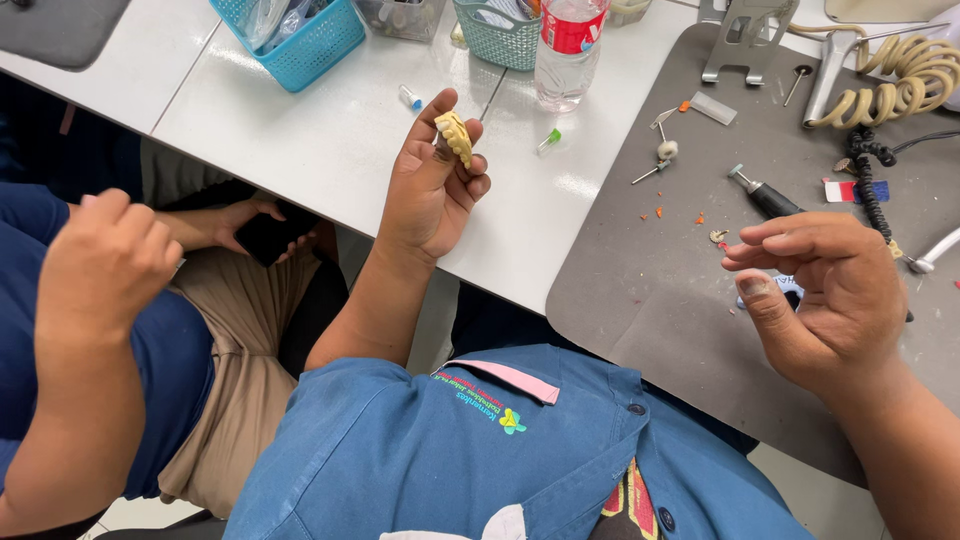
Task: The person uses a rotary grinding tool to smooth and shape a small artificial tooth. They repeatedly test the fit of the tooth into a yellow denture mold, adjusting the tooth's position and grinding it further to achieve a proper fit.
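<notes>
My left hand (430,190) is raised over the edge of the white table (330,140). Its thumb and fingers pinch a small yellow dental model of a row of teeth (455,137). My right hand (825,295) hovers over the grey work mat (640,290) with its fingers curled and apart, gripping nothing. A small blue and white object (786,285) shows on the mat just under its fingers. A black handpiece (765,195) lies on the mat a little beyond that hand.
A co-worker sits at my left with a closed fist (105,255) raised and another hand on a dark phone (262,235). Teal baskets (300,45) (500,40), a clear water bottle (568,55), a metal stand (745,40), a coiled cable (915,75) and small burs (655,160) stand farther back.
</notes>
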